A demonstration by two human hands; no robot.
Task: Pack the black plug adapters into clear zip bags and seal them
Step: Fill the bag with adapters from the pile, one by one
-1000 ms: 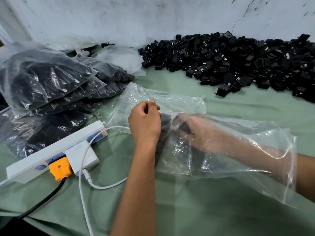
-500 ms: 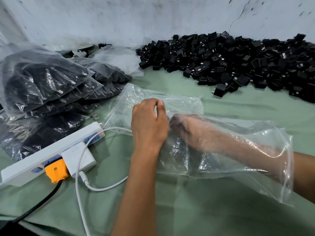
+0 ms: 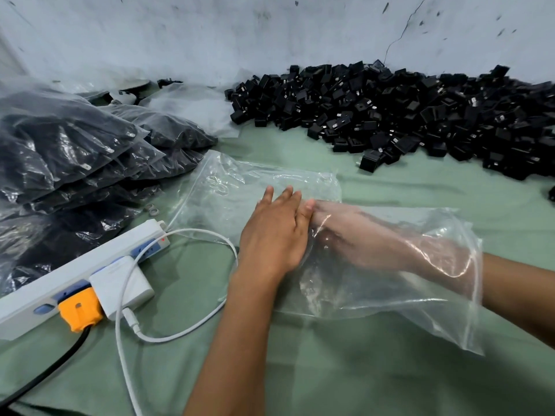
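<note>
A clear zip bag [image 3: 390,283] lies on the green cloth with its mouth toward the right. My right hand [image 3: 351,232] reaches deep inside it, seen through the plastic, fingers stretched flat toward the closed end. My left hand [image 3: 274,232] lies flat on the outside of the bag's left end, fingers straight and pressing down. No adapter shows inside the bag now. A large heap of loose black plug adapters [image 3: 405,115] runs along the wall at the back right.
More empty clear bags [image 3: 228,181] lie under and beyond my left hand. Filled bags of adapters [image 3: 78,151] are stacked at the left. A white power strip [image 3: 60,274] with an orange plug [image 3: 79,310], a white charger [image 3: 120,283] and its cable [image 3: 126,349] sits front left.
My left hand went from a closed grip at the bag's end to lying flat with straight fingers. My right hand's fingers stretched out inside the bag. The dark object by my hands is gone from sight.
</note>
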